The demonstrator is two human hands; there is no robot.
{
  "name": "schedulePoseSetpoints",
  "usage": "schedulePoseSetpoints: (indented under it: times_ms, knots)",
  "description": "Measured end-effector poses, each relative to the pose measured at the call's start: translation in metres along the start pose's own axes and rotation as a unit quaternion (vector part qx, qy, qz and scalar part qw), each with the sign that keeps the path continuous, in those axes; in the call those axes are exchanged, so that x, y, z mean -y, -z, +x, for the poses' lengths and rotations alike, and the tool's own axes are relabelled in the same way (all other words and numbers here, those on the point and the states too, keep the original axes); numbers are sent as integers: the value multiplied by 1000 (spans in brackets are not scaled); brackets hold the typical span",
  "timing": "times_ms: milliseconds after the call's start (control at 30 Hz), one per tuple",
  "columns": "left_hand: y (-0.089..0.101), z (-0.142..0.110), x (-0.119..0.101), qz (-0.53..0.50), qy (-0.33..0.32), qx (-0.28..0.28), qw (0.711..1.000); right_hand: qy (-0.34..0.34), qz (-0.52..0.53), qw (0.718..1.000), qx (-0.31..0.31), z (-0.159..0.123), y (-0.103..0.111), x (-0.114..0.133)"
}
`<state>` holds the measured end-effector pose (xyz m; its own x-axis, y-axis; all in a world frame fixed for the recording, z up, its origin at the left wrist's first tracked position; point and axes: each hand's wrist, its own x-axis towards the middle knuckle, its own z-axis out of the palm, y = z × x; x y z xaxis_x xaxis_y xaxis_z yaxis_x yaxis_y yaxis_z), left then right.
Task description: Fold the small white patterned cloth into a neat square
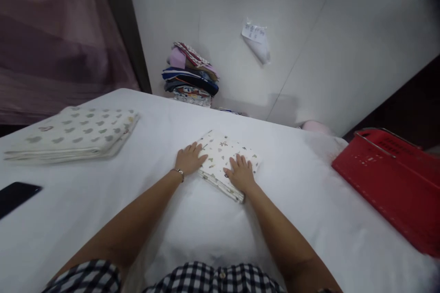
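Observation:
A folded white cloth (220,151) with a small print of leaves and shapes lies in the middle of the white-covered table (151,132). At its left edge rests my left hand (189,159), fingers spread, partly on the cloth and partly beside it. My right hand (240,173) lies flat on the cloth's right part, its fingers stretched out. The cloth's layered folds show along its near edge. A larger folded cloth (82,130) with grey-green spots lies to the left, apart from both hands.
To the right stands a red basket (388,187) with a metal handle. A black phone (17,197) lies at the left. Beyond the table's far edge is a stack of folded clothes (190,75) by the pale wall, where a paper in plastic (257,41) hangs. A pinkish curtain (62,32) fills the far left.

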<state>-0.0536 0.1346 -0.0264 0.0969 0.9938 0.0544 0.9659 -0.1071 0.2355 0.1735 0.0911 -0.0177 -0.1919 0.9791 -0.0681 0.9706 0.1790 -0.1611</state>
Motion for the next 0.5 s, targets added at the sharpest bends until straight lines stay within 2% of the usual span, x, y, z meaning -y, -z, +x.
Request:
schedulePoseSetpoints:
  times_ms: [67, 167, 300, 500]
  knots:
    - [1, 0, 0, 5, 7, 6, 1000, -8, 22, 1000, 16, 7, 11, -5]
    - [2, 2, -1, 12, 4, 3, 1000, -60, 11, 998, -28, 17, 20, -24]
    - [3, 3, -1, 10, 5, 20, 1000, -130, 15, 991, -17, 22, 10, -47]
    - [6, 3, -3, 18, 8, 33, 999, -117, 35, 992, -17, 24, 1, -52]
